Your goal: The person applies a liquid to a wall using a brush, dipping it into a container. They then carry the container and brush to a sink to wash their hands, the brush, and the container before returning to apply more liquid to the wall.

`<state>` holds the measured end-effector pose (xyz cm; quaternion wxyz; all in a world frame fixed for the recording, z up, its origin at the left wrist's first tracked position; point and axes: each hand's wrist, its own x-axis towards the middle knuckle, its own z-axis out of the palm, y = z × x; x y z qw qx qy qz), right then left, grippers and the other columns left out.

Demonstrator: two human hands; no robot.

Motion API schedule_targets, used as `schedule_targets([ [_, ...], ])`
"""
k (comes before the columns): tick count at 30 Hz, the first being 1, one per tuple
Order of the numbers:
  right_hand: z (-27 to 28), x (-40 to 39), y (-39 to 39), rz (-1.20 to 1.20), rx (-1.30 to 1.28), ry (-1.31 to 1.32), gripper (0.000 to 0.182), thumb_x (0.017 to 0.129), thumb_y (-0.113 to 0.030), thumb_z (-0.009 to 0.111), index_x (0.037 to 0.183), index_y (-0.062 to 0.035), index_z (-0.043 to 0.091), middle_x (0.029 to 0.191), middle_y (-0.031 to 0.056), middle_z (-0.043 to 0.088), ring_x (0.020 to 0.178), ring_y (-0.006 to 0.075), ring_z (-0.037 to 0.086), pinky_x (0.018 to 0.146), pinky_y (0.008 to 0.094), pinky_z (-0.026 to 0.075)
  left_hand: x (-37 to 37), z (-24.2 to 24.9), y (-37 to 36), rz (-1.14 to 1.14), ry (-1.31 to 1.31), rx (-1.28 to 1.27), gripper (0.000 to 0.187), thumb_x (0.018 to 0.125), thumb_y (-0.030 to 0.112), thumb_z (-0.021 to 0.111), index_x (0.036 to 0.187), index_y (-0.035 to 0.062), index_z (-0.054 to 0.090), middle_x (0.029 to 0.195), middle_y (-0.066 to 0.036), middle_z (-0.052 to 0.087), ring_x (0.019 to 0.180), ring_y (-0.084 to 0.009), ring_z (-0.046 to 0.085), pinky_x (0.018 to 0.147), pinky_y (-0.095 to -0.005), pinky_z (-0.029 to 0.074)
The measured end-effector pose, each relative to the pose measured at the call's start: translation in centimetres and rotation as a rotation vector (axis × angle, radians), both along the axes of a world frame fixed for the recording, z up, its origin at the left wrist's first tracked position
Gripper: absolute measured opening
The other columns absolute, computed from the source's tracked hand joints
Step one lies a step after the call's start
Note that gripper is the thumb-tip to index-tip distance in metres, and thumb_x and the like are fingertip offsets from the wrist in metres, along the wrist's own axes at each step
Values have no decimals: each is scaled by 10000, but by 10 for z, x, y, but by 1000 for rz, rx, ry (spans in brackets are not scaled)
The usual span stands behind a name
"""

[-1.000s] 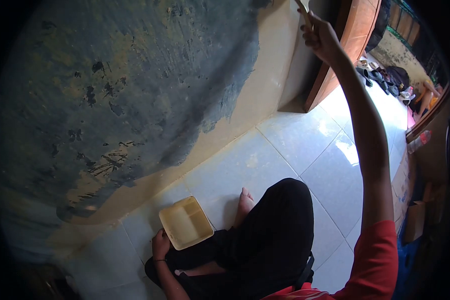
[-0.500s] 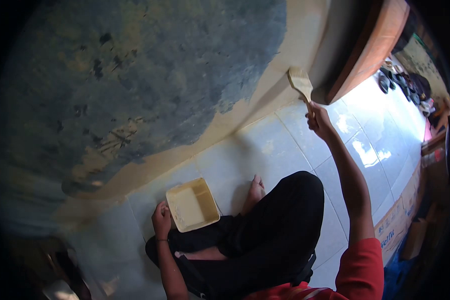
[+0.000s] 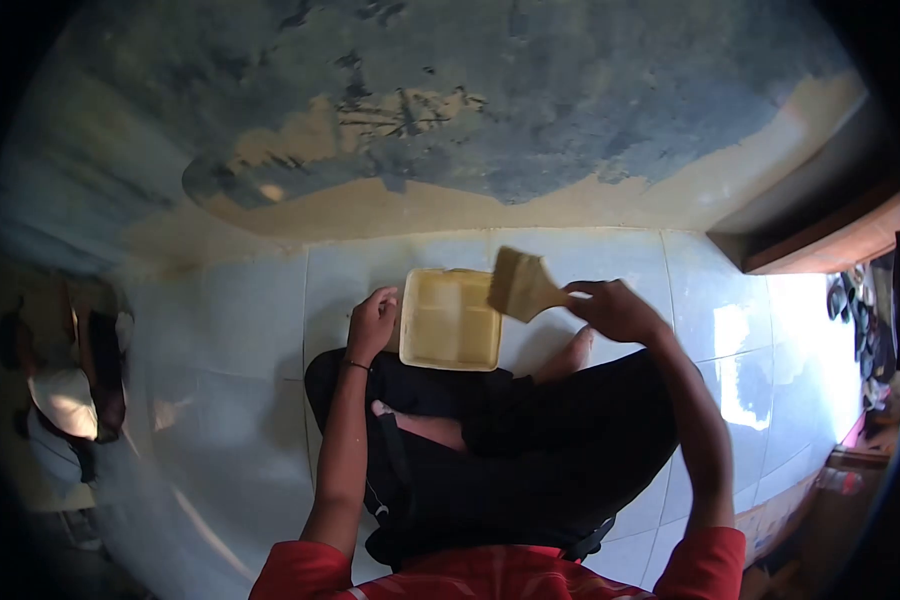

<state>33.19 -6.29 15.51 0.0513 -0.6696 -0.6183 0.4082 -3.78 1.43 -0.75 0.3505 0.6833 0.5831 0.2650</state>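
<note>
My right hand (image 3: 620, 310) is closed round the handle of a wide paintbrush (image 3: 526, 285). The brush hangs over the right rim of a square, cream-yellow paint container (image 3: 407, 335), its bristles pointing left and coated in pale paint. Cream paint shows inside the container, which stands on the floor in front of my crossed legs. At the container's left side my left hand (image 3: 373, 322) is closed, with its fingers curled against the wall; the fingertips are partly hidden.
Ahead rises a wall (image 3: 570, 120) with patchy grey-blue and cream surfaces. A wooden piece of furniture (image 3: 830, 235) stands at the right, with footwear (image 3: 840, 300) beyond it. Pale glossy tiles (image 3: 240, 320) cover the floor. Various items (image 3: 65, 395) lie at far left.
My right hand has brought the brush from the lower wall near the furniture back to the container. The view has turned left. My left hand stays beside the container.
</note>
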Motion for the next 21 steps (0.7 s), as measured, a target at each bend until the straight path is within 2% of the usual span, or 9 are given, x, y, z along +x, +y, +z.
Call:
schedule_targets([
  [1,-6,-20,4,51,13,-18,386,886,-357,507,1146,-82,586,910,235,637,892,375,611,826,413,471,0,3,-1,4,-31,0,241,879,162,524,1064,24,592,893,-128,668,641,-190,654,600,-295,515],
  [2,-20,-37,6,101,24,-35,403,891,-372,490,1156,-82,579,920,236,636,914,383,603,840,419,466,0,5,-3,21,-39,-8,241,879,162,524,1064,24,592,893,-128,668,641,-190,654,600,-295,515],
  [4,-43,-64,9,167,14,-65,438,894,-400,471,1171,-76,570,965,234,631,963,394,584,868,430,454,0,10,-4,22,-129,-77,262,882,185,532,1068,11,594,842,-95,660,589,-127,613,549,-259,484],
  [8,-55,-81,5,171,-101,-134,454,886,-416,478,1171,-75,571,972,229,633,961,397,588,886,448,443,-1,12,-3,-8,-200,-119,265,874,190,530,1057,11,600,846,-96,652,620,-122,617,569,-255,500],
  [13,-63,-91,19,186,-207,-129,432,869,-406,501,1140,-82,587,976,223,633,956,389,593,883,454,448,-2,-2,4,-56,-188,-30,239,856,154,535,1031,9,607,848,-102,653,652,-133,627,591,-263,510],
  [15,-72,-99,25,209,-91,-304,377,856,-372,522,1087,-87,608,956,216,639,960,374,597,863,452,461,-2,-2,6,-56,-135,-47,224,847,129,534,1025,18,610,841,-102,658,689,-141,635,601,-275,512],
  [16,-67,-99,29,195,-69,-316,327,840,-341,550,1034,-88,622,919,211,644,925,360,614,813,441,486,-2,-3,7,-69,-125,-26,218,836,109,536,1023,26,612,839,-101,662,690,-148,642,604,-286,512],
  [19,-66,-101,37,195,-10,-331,313,829,-332,567,1029,-99,626,876,200,650,860,356,630,763,435,500,-1,1,9,-85,-99,42,224,823,91,543,1025,22,611,846,-109,663,663,-154,643,607,-279,511],
  [21,-66,-100,35,190,56,-370,287,822,-326,577,970,-86,633,802,187,650,762,355,638,700,438,504,0,11,8,-36,-143,-184,229,792,115,568,986,5,619,886,-157,666,814,-254,657,724,-326,511],
])
